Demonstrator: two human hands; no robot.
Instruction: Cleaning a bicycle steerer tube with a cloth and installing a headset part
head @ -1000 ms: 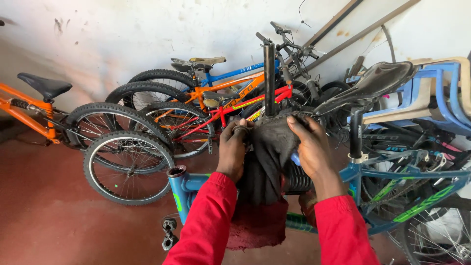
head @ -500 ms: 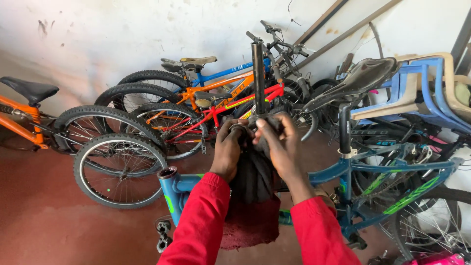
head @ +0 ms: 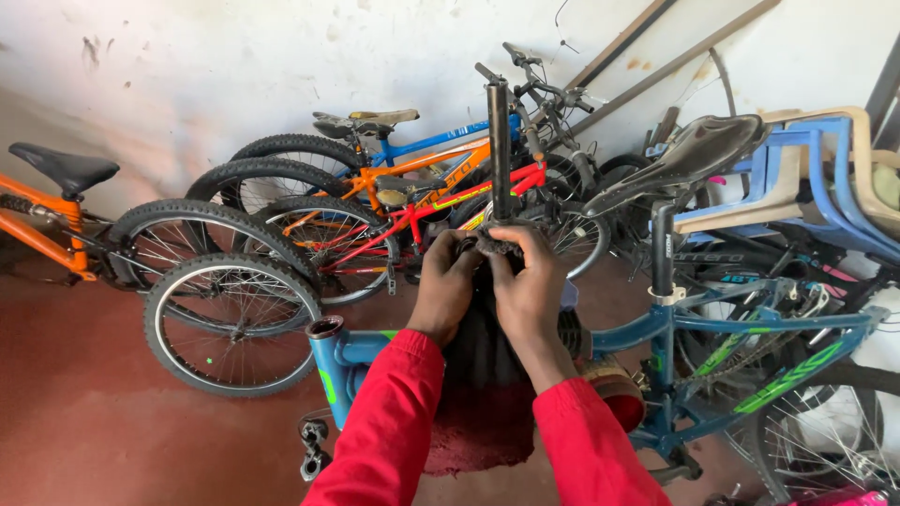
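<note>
1. Rag (head: 483, 375) hangs over blue frame (head: 347, 361), bunched at base of black post (head: 500, 141).
2. Our L hand (head: 445, 286) & R hand (head: 530, 286) both pinch rag top.
3. Since a sec ago hands moved closer together round post; grip looks tighter, so rubbing goes on.

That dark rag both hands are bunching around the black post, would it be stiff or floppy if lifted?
Probably floppy: the dark rag hangs in loose folds below the left hand and right hand. Likely light and unlikely to slip, since its frayed reddish hem looks like coarse cloth.
</note>
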